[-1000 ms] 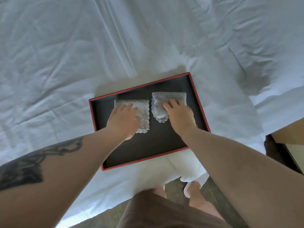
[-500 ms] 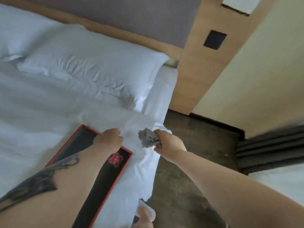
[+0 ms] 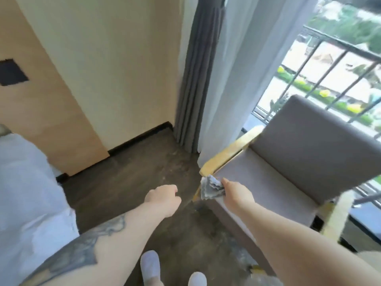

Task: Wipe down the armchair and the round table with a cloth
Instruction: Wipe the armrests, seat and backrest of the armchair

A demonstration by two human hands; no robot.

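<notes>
Head view: one armchair (image 3: 288,162); right hand (image 3: 237,193) grips one cloth (image 3: 211,187); left hand (image 3: 162,198) curled, empty.

I see a crumpled grey cloth (image 3: 211,187), the armchair (image 3: 299,153) in smooth matt grey upholstery with pale wooden arms, and a dark, matt, mottled floor (image 3: 132,178).

Hands: two, left hand (image 3: 162,200) and right hand (image 3: 237,195)
Cloth (image 3: 211,187): one
Armchair (image 3: 288,172): one
Wooden armrests (image 3: 228,153): two
Curtains (image 3: 195,79): two
White slippers (image 3: 150,267): two
Bed (image 3: 26,193): one, at nine o'clock
</notes>
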